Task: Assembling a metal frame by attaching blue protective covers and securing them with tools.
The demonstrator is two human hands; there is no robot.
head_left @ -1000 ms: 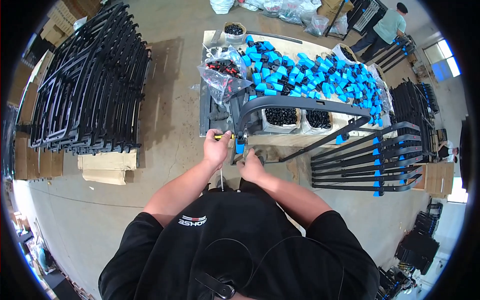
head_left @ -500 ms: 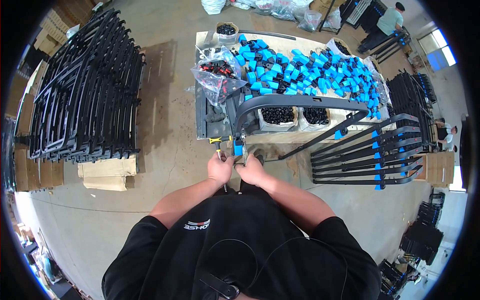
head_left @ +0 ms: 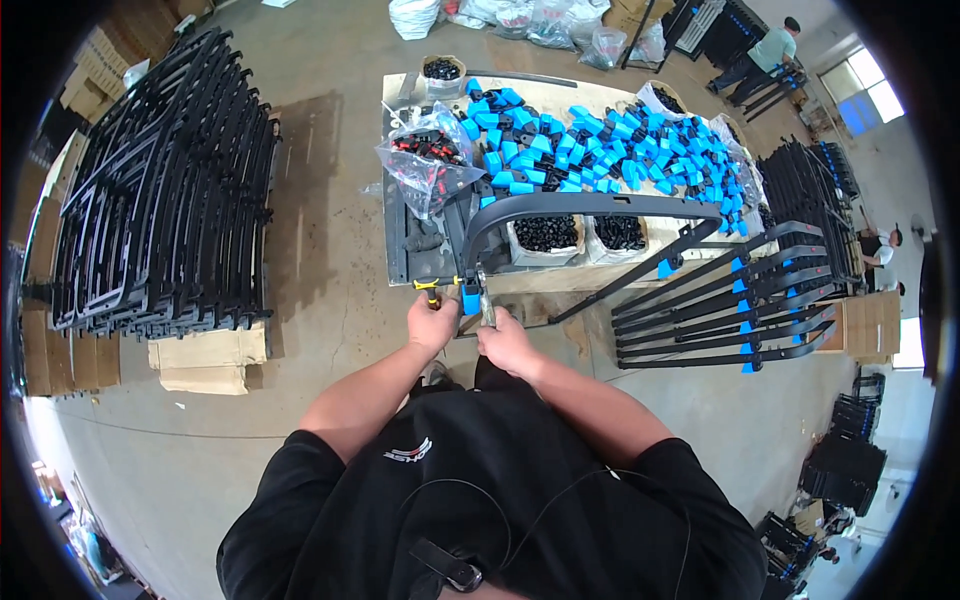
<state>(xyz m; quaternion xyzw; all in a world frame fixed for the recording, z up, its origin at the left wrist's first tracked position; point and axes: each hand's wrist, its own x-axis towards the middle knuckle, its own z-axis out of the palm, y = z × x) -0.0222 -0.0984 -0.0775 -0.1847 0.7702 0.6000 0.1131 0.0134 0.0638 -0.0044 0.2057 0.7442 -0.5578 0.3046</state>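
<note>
My left hand (head_left: 432, 326) is closed around a hammer (head_left: 434, 291) with a yellow-and-black head, which points away from me. Just right of it, a blue plastic piece (head_left: 471, 299) sits at the near end of a bent black metal tube frame (head_left: 590, 206). My right hand (head_left: 508, 345) is closed on a narrow silvery metal tool (head_left: 487, 309) beside that blue piece; its exact kind is too small to tell. The frame arches over the front of the workbench, and its other leg slants down to the right.
Blue-and-black plastic parts (head_left: 610, 145) are heaped on the workbench (head_left: 398, 92). A plastic bag of red and black parts (head_left: 430, 165) and boxes of small black parts (head_left: 546, 236) stand there too. Stacked frames flank me at left (head_left: 165, 190) and right (head_left: 720, 315). A co-worker (head_left: 768, 62) stands far right.
My left hand has shifted slightly left, and the hammer's lower shaft no longer shows below it. My right hand stays on the silvery tool. The whole view has shifted a little.
</note>
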